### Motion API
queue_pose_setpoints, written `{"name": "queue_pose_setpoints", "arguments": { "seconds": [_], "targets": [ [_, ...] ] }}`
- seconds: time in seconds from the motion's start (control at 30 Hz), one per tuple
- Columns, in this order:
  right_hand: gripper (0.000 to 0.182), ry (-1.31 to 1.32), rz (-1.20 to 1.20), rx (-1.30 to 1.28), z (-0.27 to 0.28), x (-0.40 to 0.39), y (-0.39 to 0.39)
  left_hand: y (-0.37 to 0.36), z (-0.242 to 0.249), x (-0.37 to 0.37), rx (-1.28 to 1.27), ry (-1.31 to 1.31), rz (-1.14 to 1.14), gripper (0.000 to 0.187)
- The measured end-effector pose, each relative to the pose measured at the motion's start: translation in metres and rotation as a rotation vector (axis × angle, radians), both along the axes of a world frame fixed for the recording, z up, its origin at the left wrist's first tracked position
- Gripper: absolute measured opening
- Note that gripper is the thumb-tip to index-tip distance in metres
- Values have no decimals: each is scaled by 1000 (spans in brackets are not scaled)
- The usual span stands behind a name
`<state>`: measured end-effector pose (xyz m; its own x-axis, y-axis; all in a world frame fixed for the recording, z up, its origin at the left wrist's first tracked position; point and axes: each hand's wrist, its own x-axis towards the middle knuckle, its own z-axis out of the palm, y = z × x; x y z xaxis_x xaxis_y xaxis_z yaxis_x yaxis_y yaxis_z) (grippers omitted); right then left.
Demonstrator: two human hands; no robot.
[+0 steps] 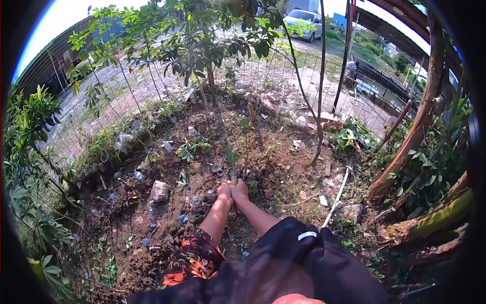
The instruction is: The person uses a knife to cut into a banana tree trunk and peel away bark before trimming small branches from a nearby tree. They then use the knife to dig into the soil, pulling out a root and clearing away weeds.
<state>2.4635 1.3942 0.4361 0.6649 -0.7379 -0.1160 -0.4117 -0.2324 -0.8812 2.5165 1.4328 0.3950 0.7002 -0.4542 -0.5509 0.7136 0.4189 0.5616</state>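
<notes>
Both my arms reach forward and down over the soil, and my hands meet side by side. My left hand [224, 191] and my right hand [239, 190] are closed together around a thin greyish shaft [234, 177] that shows just beyond the fingers. Whether it is a tool handle or a plant stem I cannot tell. Right past it stands a small green leafy plant [232, 156]. A clear plastic cup [216, 167] lies on the ground just left of the shaft.
A pale rock [160, 191] and several bits of plastic litter lie in the soil at left. A white pole [337, 196] lies at right near a leaning trunk [411, 142]. Beyond a wire fence [283, 68], a white car [302, 24] is parked.
</notes>
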Motion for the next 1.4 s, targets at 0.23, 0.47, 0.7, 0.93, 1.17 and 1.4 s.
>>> {"name": "queue_pose_setpoints", "arguments": {
  "seconds": [0.23,0.47,0.7,0.93,1.17,1.4],
  "targets": [
    [39,-24,-183,83,20,7,-85,-105,10,11,20,-2,-148,27],
    [31,-127,-293,-59,-44,15,-190,-194,-6,12,-28,2,-330,23],
    [30,57,-283,-188,55,39,-257,-263,71,66,147,-13,-570,35],
    [32,-193,-183,-153,100,97,-334,-326,131,157,199,-208,-373,37],
    [28,-269,-17,-420,166,137,-389,-397,179,240,64,-243,-228,36],
    [26,-317,142,-623,181,166,-482,-484,214,322,-32,-299,-13,39]
  ]
}}
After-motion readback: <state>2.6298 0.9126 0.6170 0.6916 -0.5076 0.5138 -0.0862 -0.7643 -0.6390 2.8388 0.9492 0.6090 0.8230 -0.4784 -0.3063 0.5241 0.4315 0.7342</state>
